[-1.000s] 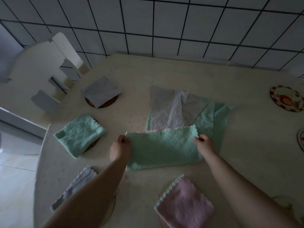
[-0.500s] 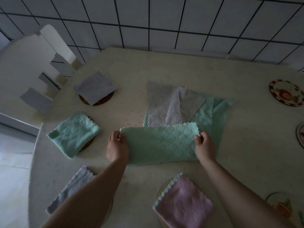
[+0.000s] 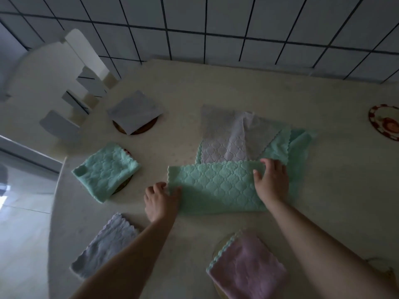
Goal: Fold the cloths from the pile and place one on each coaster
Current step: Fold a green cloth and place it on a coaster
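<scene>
A mint-green cloth (image 3: 216, 186), folded in half into a long strip, lies flat on the table (image 3: 216, 87) in front of me. My left hand (image 3: 160, 201) is at its left end, thumb on top and fingers curled at the edge, pinching it. My right hand (image 3: 272, 182) rests on its right end with the fingers laid out. Behind it lies the pile: a grey cloth (image 3: 222, 137) over more green cloths (image 3: 299, 145). Folded cloths sit on coasters: grey (image 3: 135, 112), green (image 3: 105, 169), blue-grey (image 3: 105, 247) and pink (image 3: 248, 270).
A patterned plate (image 3: 384, 121) lies at the table's right edge. A white chair (image 3: 64, 83) stands at the far left corner. A tiled wall (image 3: 216, 29) runs behind the table. The table's left edge drops to the floor (image 3: 21, 234).
The green strip has been laid flat. My left hand slid down from the top corner to the left edge. My right hand moved onto the cloth's right end and flattened.
</scene>
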